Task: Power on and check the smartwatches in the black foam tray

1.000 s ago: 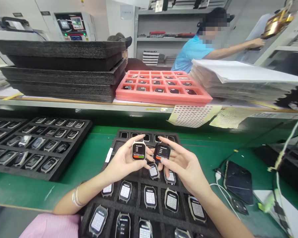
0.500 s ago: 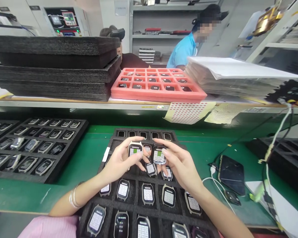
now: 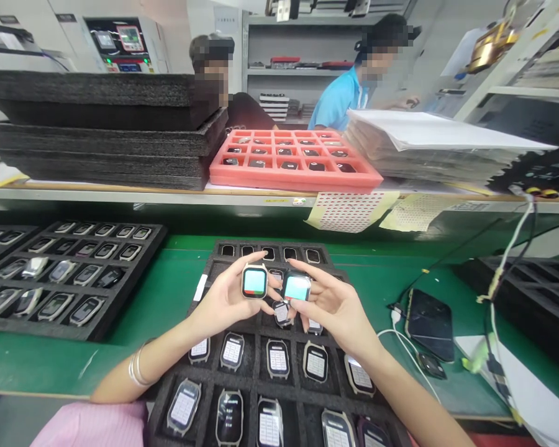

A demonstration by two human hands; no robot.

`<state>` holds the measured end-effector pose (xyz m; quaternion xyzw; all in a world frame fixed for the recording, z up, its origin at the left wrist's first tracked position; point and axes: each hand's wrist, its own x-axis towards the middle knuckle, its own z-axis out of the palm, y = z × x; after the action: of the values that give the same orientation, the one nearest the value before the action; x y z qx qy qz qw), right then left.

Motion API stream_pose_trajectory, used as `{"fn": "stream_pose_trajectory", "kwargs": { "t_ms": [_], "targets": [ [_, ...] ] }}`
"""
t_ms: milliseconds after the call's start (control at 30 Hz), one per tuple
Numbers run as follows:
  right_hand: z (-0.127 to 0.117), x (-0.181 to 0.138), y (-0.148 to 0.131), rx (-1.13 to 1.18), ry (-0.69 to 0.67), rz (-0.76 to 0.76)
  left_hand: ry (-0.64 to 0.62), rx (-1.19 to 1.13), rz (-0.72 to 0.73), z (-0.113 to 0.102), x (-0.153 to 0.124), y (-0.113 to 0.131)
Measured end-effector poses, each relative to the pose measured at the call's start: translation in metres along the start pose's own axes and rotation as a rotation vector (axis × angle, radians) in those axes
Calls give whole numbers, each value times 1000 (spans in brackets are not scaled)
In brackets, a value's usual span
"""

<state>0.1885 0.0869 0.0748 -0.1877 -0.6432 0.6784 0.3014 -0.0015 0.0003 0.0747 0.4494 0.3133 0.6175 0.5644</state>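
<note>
Our left hand (image 3: pixel 230 290) is clamping a pale-rimmed watch (image 3: pixel 254 282) by its edges; our right hand (image 3: pixel 338 304) is clamping a dark watch (image 3: pixel 297 287). We are holding both side by side above the black tray (image 3: pixel 255 383), each lying inward of its hand, long axes pointing away from us. A phone (image 3: pixel 429 325) is lying right of the tray.

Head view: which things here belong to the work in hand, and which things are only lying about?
In the work:
pale-rimmed watch, lit, in the left grip
other watch, lit, in the right grip
black foam tray beneath, holding more watches

Probably just lying about:
pink tray on the shelf
stacked black foam
phone-like device on the bench
</note>
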Motion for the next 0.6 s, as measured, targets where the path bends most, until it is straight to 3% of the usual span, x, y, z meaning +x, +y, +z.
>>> {"fn": "stream_pose_trajectory", "kwargs": {
  "t_ms": [200, 367, 500, 600],
  "targets": [
    [8, 11, 5, -100, -146, 70, 87, 63, -62, -13, -12, 0],
    [14, 58, 31, -746, -231, -50, 138, 68, -36, -33, -23, 0],
    [19, 100, 54, -1012, -201, -160, 144, 129, -30, -53, -24, -7],
    [19, 114, 63, -1154, -254, -215, 107, 487, 26, -72, -19, -14]
  ]
}}
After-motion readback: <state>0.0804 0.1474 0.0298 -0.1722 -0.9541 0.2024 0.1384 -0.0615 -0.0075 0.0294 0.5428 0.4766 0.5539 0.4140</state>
